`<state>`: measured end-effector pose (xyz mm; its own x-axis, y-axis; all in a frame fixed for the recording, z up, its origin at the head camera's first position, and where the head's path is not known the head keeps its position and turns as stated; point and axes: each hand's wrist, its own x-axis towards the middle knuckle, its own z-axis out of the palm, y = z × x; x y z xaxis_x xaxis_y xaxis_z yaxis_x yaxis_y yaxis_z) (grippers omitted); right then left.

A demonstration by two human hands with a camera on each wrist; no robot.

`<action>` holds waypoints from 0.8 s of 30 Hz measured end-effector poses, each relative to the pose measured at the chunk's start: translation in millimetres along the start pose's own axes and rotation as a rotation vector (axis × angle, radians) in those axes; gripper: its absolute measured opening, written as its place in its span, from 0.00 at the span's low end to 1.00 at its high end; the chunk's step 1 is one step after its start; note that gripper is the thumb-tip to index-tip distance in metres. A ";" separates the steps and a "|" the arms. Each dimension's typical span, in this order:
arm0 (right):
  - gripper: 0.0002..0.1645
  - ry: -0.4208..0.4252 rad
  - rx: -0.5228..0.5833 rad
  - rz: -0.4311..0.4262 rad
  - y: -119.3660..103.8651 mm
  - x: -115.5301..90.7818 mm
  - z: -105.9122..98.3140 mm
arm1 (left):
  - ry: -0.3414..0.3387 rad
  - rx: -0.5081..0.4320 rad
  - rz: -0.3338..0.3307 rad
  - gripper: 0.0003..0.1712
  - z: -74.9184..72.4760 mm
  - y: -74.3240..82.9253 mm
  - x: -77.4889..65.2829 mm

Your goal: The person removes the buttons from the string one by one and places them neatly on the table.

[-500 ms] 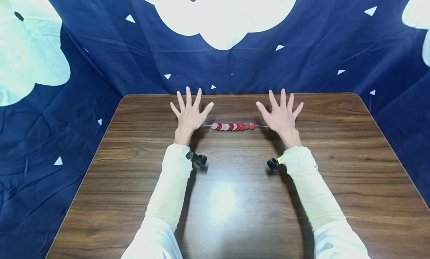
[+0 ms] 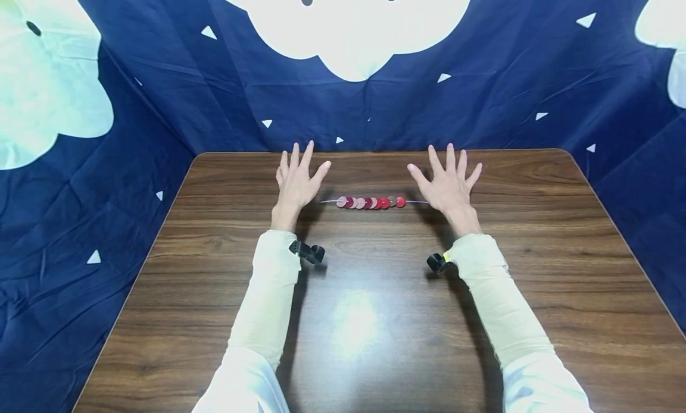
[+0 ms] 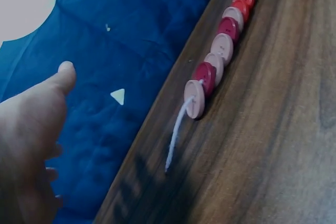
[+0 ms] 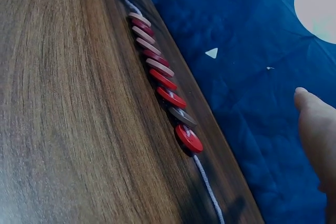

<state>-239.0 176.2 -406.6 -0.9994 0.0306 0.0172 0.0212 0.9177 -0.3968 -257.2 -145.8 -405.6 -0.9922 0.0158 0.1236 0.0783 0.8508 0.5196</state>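
A row of overlapping round buttons (image 2: 367, 203) in pink, dark red, red and brown is threaded on a pale string (image 3: 175, 132) and lies along the far part of the wooden table. My left hand (image 2: 294, 184) is held over the table at the row's left end, fingers extended, holding nothing. At the other end, my right hand (image 2: 447, 184) has its fingers spread wide and is likewise bare. In the right wrist view the string (image 4: 209, 187) trails from the red end button (image 4: 189, 139). Both thumbs point inward, apart from the buttons.
The brown wooden table (image 2: 370, 282) reaches a rounded far edge just past the fingertips. Behind it and at both sides hangs a dark blue cloth (image 2: 225, 97) with white cloud shapes. A small black camera (image 2: 307, 252) sits on each sleeve cuff.
My left hand has shifted slightly to the left, away from the string's end, and its fingers have drawn closer together. The right hand and the buttons look almost unmoved.
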 end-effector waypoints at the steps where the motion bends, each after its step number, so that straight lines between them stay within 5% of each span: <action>1: 0.53 0.000 0.007 -0.002 0.4 0.5 0.4 | -0.002 -0.024 0.012 0.40 -1.1 -0.8 0.2; 8: 0.49 0.019 0.200 -0.096 2.4 3.5 5.7 | -0.141 -0.176 0.087 0.19 -4.6 -6.8 -0.6; 14: 0.43 0.017 0.379 -0.171 7.4 4.5 13.8 | -0.296 -0.166 0.077 0.11 0.5 -15.2 -5.6; 24: 0.28 0.097 0.505 -0.222 13.8 1.3 33.3 | -0.209 -0.098 0.210 0.06 16.6 -28.5 -14.4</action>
<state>-240.9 175.8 -442.6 -0.9706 -0.0834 0.2258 -0.2296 0.6029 -0.7641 -246.8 -161.5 -436.2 -0.9510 0.3022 0.0658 0.2827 0.7631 0.5811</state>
